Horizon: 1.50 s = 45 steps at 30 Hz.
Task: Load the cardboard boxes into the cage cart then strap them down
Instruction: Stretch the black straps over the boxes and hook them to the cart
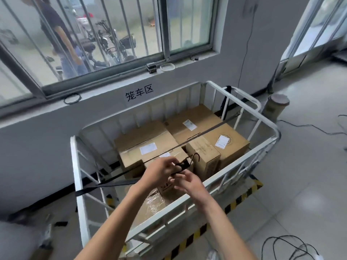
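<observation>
While brown labelled cardboard boxes fill the white cage cart mid-frame, your left hand and right hand pinch a black strap.

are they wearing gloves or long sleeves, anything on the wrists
No gloves: the left hand and the right hand are both bare. The left arm and the right arm are uncovered right down to the bottom edge of the picture, with no sleeve in view. No watch, bracelet or ring shows.

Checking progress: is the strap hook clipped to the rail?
No, the strap hook hangs above the cardboard boxes, clear of the cart rail.
</observation>
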Each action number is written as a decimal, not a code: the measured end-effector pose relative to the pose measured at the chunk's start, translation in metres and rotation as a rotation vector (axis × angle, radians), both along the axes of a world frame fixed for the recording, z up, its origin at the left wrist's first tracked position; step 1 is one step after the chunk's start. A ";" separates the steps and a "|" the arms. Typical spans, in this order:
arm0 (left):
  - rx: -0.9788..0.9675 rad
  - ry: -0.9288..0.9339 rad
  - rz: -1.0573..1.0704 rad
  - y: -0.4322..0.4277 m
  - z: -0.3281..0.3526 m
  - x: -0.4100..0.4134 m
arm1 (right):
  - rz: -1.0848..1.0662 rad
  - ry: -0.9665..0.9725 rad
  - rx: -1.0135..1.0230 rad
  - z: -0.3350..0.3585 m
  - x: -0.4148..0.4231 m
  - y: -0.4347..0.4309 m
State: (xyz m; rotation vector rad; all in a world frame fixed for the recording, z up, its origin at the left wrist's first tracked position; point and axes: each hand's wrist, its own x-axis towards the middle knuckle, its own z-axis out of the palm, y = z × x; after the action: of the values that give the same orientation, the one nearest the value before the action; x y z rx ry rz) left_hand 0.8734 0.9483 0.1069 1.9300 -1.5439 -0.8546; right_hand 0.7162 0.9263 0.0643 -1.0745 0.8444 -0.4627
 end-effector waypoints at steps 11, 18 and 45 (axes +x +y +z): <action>0.281 -0.142 -0.072 -0.107 -0.030 -0.026 | 0.248 0.232 -0.187 -0.029 -0.089 -0.177; 0.399 -0.068 -0.028 -0.148 -0.081 -0.036 | 0.478 0.416 -0.418 -0.066 -0.067 -0.242; 0.713 0.067 0.047 -0.427 -0.257 -0.186 | 1.422 0.906 -0.547 -0.219 -0.133 -0.556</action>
State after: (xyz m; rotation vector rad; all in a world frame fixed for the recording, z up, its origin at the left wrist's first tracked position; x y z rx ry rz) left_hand 0.6871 0.5214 -0.1504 2.3586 -1.2359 -1.5869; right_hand 0.5831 0.3706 -0.1551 -2.1247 0.4842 1.1347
